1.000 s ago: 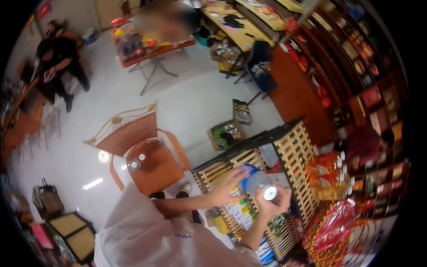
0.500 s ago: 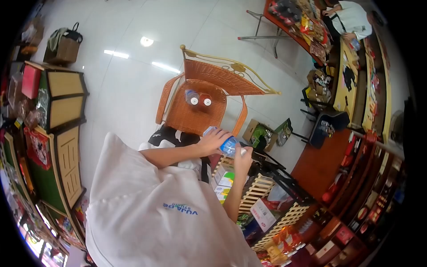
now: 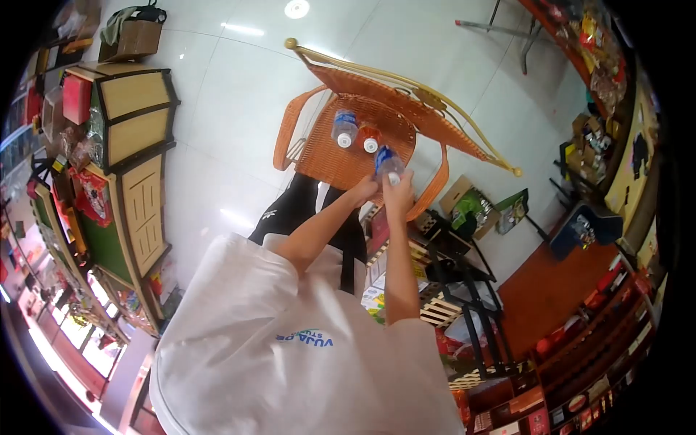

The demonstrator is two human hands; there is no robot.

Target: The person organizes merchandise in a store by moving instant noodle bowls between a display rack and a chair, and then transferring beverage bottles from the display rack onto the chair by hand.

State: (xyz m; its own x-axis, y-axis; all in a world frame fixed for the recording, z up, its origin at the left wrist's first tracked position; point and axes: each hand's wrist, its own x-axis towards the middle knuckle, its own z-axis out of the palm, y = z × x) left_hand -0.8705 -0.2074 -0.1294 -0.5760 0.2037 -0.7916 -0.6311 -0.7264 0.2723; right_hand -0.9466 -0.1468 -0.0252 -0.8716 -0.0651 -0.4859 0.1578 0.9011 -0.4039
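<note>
My right hand [image 3: 398, 193] is closed around a clear plastic bottle [image 3: 387, 161] with a blue label and a white cap, which faces up towards me. My left hand [image 3: 367, 190] is closed at the bottle's left side, its fingertips partly hidden. Just beyond my hands stands a wicker armchair [image 3: 326, 161] with a gold metal frame. On its seat are another clear bottle with a blue label [image 3: 345, 123] and a bottle of reddish drink [image 3: 368, 136], both white-capped and standing side by side.
At right are an open carton [image 3: 460, 197] with green packets, a black metal frame [image 3: 475, 319] and a dark blue chair [image 3: 586, 230]. A wooden cabinet [image 3: 141, 210] stands at left, with a carton [image 3: 132, 38] behind it. Shelves of goods [image 3: 580, 370] line the lower right.
The bottle has turned from lying slanted across my hands to cap-up and moved closer to the chair. My left hand has slid off its middle. The view has shifted too.
</note>
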